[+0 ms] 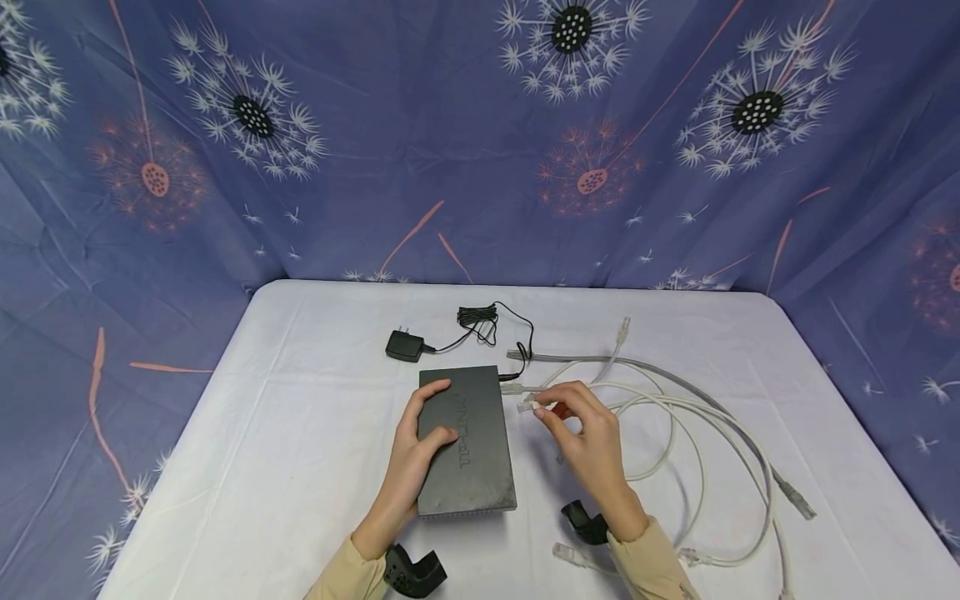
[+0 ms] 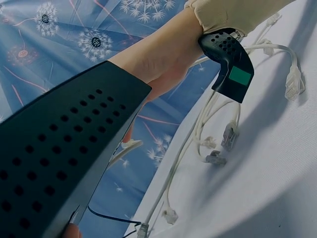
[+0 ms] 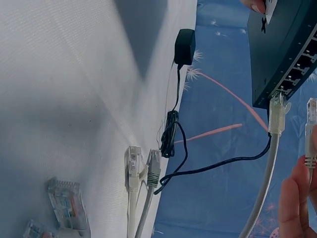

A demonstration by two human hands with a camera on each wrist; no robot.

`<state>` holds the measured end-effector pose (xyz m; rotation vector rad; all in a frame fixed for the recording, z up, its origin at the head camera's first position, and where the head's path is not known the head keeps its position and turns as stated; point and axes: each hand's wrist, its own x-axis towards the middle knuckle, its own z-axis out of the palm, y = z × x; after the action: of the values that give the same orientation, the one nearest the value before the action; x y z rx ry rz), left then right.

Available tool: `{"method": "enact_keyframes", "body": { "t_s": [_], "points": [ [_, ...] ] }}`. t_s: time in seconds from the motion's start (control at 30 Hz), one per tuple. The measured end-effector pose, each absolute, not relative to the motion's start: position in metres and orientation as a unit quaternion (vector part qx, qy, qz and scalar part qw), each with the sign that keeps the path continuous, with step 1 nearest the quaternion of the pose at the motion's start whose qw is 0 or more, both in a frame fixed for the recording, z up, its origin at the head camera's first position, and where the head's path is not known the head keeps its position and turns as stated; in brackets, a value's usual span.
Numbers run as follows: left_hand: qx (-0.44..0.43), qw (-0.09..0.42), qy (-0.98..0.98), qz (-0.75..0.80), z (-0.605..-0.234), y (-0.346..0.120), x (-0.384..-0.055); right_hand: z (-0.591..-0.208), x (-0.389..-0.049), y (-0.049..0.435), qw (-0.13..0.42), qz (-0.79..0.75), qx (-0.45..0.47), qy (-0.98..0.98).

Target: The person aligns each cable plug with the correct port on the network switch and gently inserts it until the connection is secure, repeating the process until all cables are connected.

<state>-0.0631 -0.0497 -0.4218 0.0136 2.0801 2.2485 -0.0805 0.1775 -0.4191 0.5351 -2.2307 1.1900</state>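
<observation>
My left hand (image 1: 405,467) grips a dark grey network switch (image 1: 476,475) by its left side, thumb and fingers wrapped over the top. In the right wrist view, a row of ports (image 3: 294,74) lines the switch's edge, with one white network cable plug (image 3: 277,116) seated in the end port. Between thumb and fingertips, my right hand (image 1: 592,442) pinches the clear plug of another white network cable (image 3: 311,124), just off the port side. The black power cord (image 1: 509,377) meets the switch near its far right corner.
A black power adapter (image 1: 405,346) with a bundled cord lies behind the switch. Several white network cables (image 1: 701,479) loop over the white table (image 1: 247,467) on the right, along with a grey cable (image 1: 720,404). A patterned blue cloth (image 1: 420,125) hangs behind.
</observation>
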Motion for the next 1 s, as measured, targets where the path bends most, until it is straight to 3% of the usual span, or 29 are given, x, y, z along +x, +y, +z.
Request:
{"method": "enact_keyframes", "body": {
  "t_s": [1.0],
  "points": [
    [0.013, 0.039, 0.673, 0.739, -0.419, -0.046, -0.060, -0.414, -0.078, 0.159, 0.312, 0.410, 0.149, -0.844]
  ]
}}
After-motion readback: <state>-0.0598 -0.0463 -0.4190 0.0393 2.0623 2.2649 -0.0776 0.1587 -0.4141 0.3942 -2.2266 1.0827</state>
